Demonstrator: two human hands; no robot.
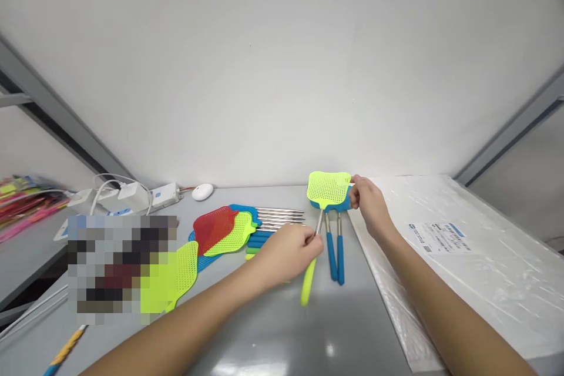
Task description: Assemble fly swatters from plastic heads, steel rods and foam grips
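A yellow-green fly swatter (328, 188) with a perforated head, thin metal rod and soft-looking handle is held up over the table. My left hand (286, 251) is closed around its rod, just above the handle. At the head's right edge, my right hand (372, 205) has its thumb and fingers pinched together on the rim. Under that head lie blue fly swatters, partly hidden; two blue handles (336, 257) point toward me. Left of these, a red swatter head (214, 228) overlaps yellow-green and blue ones, beside several metal rods (279, 215) in a row.
A white plastic-wrapped package (480, 282) with a label covers the table's right side. On the left stand a power strip with white plugs (134, 195), cables and a white rounded object (202, 191). Another yellow-green swatter head (187, 270) lies beside a blurred-out patch.
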